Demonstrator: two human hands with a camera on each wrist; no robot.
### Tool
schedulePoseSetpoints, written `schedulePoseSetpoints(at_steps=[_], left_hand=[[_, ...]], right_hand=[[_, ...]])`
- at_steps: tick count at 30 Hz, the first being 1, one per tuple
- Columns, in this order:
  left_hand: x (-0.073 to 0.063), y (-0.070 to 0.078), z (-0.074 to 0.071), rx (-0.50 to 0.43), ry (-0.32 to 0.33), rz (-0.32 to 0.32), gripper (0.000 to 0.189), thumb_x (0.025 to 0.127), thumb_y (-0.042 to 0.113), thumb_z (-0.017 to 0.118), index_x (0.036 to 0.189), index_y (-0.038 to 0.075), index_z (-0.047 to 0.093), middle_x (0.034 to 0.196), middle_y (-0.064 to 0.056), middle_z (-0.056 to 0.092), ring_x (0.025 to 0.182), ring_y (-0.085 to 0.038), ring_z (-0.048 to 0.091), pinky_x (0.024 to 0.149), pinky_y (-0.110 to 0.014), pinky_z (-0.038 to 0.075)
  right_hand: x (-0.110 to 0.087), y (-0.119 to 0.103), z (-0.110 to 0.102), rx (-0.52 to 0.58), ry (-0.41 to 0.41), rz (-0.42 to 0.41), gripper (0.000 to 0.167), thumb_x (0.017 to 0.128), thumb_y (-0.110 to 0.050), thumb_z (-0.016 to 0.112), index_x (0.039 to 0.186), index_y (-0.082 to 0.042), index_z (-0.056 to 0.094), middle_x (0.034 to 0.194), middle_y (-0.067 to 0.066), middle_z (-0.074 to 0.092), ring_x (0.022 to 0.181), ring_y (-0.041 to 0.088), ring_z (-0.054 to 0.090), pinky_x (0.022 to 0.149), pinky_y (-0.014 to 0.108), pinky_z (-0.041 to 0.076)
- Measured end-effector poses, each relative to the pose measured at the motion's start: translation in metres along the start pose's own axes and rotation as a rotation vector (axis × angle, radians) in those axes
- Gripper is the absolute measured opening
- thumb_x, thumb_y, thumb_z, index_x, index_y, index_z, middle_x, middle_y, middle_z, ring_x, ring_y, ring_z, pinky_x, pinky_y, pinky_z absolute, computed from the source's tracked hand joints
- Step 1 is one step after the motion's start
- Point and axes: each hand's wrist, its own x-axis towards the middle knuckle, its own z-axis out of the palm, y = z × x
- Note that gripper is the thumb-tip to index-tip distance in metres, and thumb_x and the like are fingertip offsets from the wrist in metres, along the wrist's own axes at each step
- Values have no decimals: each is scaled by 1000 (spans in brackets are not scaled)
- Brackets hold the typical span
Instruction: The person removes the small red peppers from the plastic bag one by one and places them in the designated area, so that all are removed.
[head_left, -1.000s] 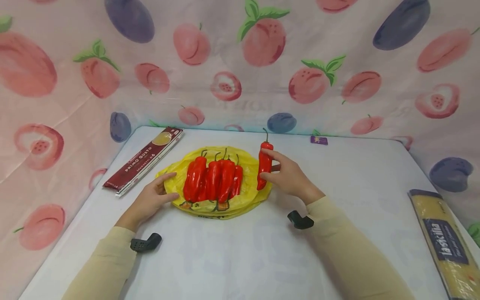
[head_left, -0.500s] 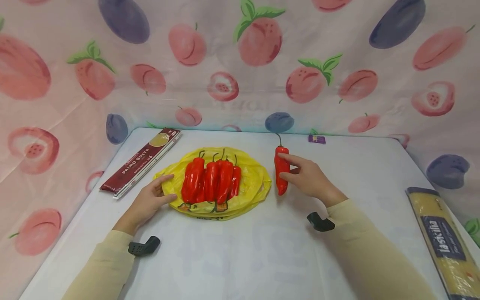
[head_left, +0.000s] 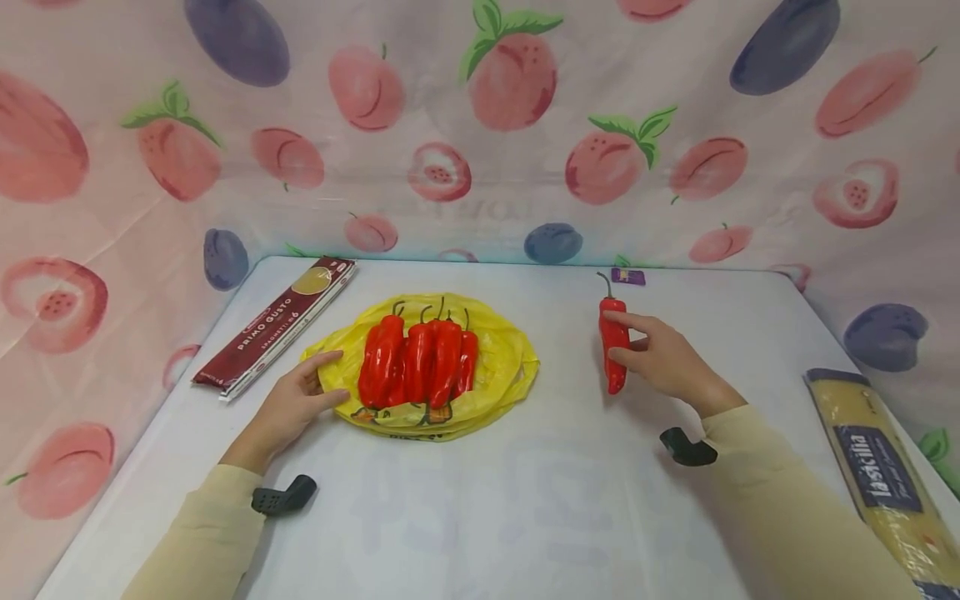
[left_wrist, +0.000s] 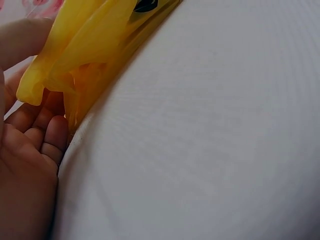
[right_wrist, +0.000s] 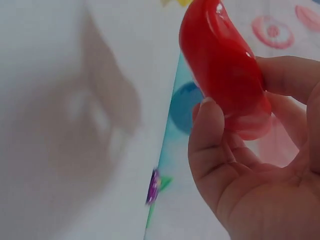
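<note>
Red and glossy, a long pepper (head_left: 615, 350) hangs off the white tabletop (head_left: 487, 525), clamped between the thumb and fingers of the person's right hand (head_left: 667, 360), its stem pointing towards twelve o'clock. It is at three o'clock from a crumpled yellow plastic bag (head_left: 504, 354), on which a row of red peppers (head_left: 420, 367) lies. At the bag's nine o'clock edge, the left hand (head_left: 291, 410) touches the plastic, thumb and fingers apart. A Primo Gusto spaghetti packet (head_left: 277, 325) lies at ten o'clock from the bag, a small purple packet (head_left: 628, 276) at two.
</note>
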Motion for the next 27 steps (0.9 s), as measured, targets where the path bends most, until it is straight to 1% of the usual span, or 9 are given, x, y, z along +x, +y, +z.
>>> schedulePoseSetpoints(at_steps=[5,8,14,21,27], left_hand=[[0,-1,0,13,3,1,70,93,24,72,153,9,38,158,-19,31,140,-36,37,101,-25,42],[-1,-2,-1,17,7,-7,70,93,25,72,153,9,38,158,-19,31,139,-36,38,99,-22,43],[-1,-2,0,2,12,-5,70,93,24,73,153,9,39,158,-18,32,138,-35,39,97,-19,43],[0,-2,2,7,16,-8,70,93,24,73,153,10,40,158,-17,33,139,-35,39,99,-22,43],[0,-1,2,29,19,-15,70,93,26,72,153,10,39,158,-17,33,138,-35,39,103,-30,42]], right_hand=[[-7,16,-8,-27,2,52,68,98,-23,63,158,-15,32,150,28,34,122,48,47,80,47,58],[-11,26,-13,-40,3,75,69,98,-24,62,159,-14,29,150,29,33,122,49,46,79,47,58],[-20,49,-22,-58,6,112,70,99,-24,62,157,-8,29,150,34,29,122,53,43,80,49,58],[-29,70,-32,-59,8,142,68,98,-21,62,156,-3,30,147,36,30,121,54,43,80,49,58],[-29,82,-43,-83,-2,164,70,99,-23,62,156,-2,28,144,38,31,118,54,44,79,48,59]])
